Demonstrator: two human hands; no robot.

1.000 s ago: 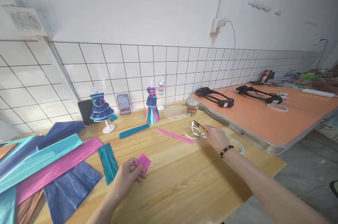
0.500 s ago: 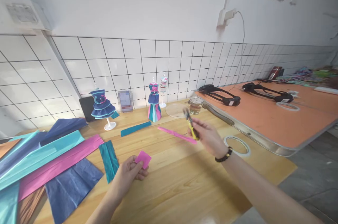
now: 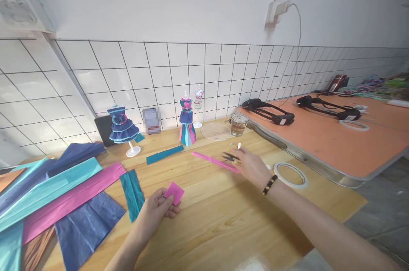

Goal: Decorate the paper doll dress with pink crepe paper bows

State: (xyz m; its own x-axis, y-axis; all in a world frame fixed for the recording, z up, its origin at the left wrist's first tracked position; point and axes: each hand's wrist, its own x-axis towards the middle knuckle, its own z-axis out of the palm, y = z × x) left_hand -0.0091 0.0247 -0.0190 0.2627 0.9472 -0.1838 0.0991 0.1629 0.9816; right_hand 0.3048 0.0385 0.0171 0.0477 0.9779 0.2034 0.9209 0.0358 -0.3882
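Observation:
My left hand (image 3: 161,205) pinches a small folded pink piece of crepe paper (image 3: 174,193) between thumb and fingers, above the near part of the wooden table. At the right, my right hand (image 3: 252,164) is low over the tabletop with its fingers around yellow-handled thread snips (image 3: 232,158); their dark blades point left, spread apart. The fingertips are partly hidden. Just below the snips lies a narrow pink paper strip (image 3: 212,160). A teal strip (image 3: 165,154) lies farther left, and a wider teal piece (image 3: 132,194) is beside my left wrist.
Small dress forms in a blue dress (image 3: 123,128) and a striped dress (image 3: 187,122) stand at the back. Crepe paper sheets (image 3: 76,194) spread at left. A glass (image 3: 239,124), a clear disc (image 3: 216,131) and a tape roll (image 3: 290,175) sit at right, near an orange-topped table (image 3: 345,147).
My right hand has lowered toward the table with the snips, whose blades have swung from pointing up to pointing left. The left hand keeps its pinch on the pink paper.

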